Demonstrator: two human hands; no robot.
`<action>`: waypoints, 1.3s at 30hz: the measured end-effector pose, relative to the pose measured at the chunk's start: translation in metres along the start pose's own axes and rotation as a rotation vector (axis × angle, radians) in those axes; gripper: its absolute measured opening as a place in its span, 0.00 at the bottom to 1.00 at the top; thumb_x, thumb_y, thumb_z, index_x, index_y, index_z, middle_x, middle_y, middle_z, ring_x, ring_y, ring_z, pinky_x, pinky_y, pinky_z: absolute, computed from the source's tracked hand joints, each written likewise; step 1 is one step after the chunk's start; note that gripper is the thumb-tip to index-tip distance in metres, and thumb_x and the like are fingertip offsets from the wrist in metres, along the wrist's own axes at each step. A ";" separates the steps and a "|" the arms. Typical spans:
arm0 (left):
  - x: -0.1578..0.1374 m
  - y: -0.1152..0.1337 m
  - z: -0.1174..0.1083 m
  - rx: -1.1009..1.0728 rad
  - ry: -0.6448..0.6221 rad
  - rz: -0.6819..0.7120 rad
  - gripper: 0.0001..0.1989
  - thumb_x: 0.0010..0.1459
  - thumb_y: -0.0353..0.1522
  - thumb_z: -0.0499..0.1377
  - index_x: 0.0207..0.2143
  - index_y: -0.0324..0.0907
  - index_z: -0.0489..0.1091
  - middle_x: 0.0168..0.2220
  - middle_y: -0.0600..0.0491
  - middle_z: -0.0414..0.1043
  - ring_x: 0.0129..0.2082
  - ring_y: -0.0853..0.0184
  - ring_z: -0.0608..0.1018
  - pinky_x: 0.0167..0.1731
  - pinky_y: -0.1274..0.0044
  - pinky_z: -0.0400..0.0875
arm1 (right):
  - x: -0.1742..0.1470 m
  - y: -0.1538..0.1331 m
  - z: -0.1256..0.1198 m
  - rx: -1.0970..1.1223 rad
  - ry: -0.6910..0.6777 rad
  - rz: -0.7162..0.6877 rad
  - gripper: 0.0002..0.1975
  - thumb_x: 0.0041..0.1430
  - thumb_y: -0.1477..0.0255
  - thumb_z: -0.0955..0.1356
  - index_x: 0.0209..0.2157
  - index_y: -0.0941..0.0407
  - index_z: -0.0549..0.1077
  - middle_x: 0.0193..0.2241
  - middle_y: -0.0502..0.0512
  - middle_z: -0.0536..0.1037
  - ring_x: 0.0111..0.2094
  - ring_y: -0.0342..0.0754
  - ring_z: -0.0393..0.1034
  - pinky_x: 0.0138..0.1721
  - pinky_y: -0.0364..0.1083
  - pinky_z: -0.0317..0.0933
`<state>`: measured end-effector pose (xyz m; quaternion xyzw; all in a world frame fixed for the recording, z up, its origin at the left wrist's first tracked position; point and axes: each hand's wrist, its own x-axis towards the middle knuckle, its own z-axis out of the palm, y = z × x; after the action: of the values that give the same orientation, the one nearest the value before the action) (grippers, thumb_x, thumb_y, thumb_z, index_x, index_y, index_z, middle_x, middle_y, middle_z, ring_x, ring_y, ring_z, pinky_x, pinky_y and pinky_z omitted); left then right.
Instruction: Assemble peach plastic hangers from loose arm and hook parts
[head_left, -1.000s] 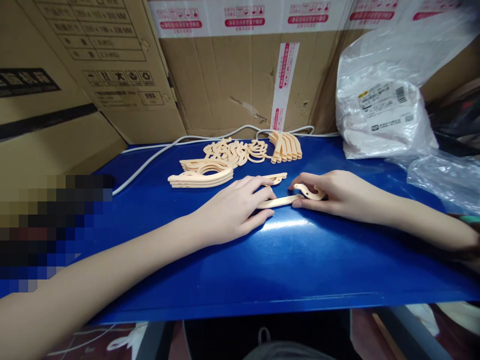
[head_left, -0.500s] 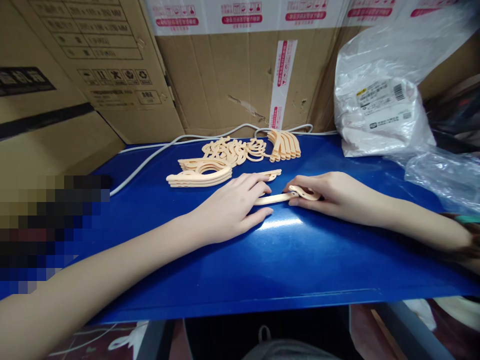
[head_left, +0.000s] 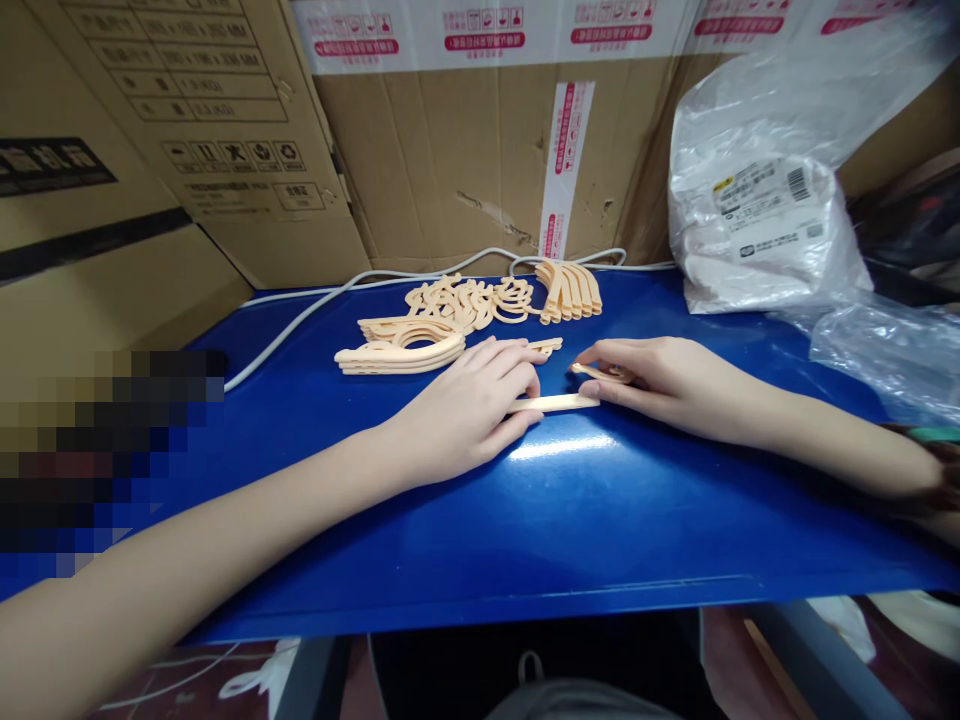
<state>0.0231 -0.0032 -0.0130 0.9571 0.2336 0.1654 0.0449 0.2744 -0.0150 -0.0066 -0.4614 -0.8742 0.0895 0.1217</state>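
My left hand grips the left part of a slim beige plastic hanger arm between thumb and fingers, low over the blue table. Its fingers hide that end. My right hand pinches a small curved beige hanger hook, partly covered by the fingers. The right thumb also touches the right end of the hanger arm. Beyond my left fingers lies another beige hanger piece, half hidden. Left of it is a stack of folded beige hangers.
Behind the hands sit a loose heap of curved hooks and a row of hanger arms. A white cable runs along the back of the blue table. Cardboard boxes wall the rear; a plastic bag stands right.
The hook in my right hand has turned flatter and shifted back from the arm's end. The hanger arm has tipped, showing a broader side, and my left thumb has closed against it.
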 end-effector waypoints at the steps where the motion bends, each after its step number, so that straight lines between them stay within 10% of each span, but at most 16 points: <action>1: 0.000 0.000 0.000 -0.016 -0.002 -0.006 0.08 0.68 0.33 0.49 0.39 0.40 0.66 0.55 0.43 0.67 0.60 0.58 0.63 0.58 0.62 0.59 | 0.000 0.000 0.000 0.001 -0.002 0.001 0.19 0.66 0.55 0.60 0.46 0.53 0.71 0.35 0.55 0.78 0.35 0.51 0.72 0.33 0.45 0.57; 18: 0.000 -0.002 0.003 -0.225 0.021 -0.122 0.08 0.70 0.34 0.44 0.40 0.42 0.59 0.54 0.45 0.66 0.55 0.61 0.68 0.55 0.67 0.62 | -0.002 -0.002 -0.008 0.197 -0.019 0.032 0.23 0.69 0.55 0.53 0.26 0.54 0.62 0.20 0.47 0.65 0.22 0.44 0.58 0.28 0.45 0.51; 39: 0.000 -0.005 0.003 -0.164 -0.014 -0.069 0.11 0.71 0.36 0.45 0.45 0.40 0.63 0.56 0.45 0.65 0.58 0.61 0.66 0.57 0.69 0.61 | -0.002 -0.004 -0.006 0.144 -0.046 -0.035 0.19 0.68 0.56 0.58 0.33 0.54 0.71 0.20 0.46 0.65 0.21 0.42 0.59 0.26 0.43 0.49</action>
<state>0.0218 0.0012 -0.0164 0.9427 0.2518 0.1758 0.1306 0.2743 -0.0188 -0.0005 -0.4339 -0.8761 0.1605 0.1357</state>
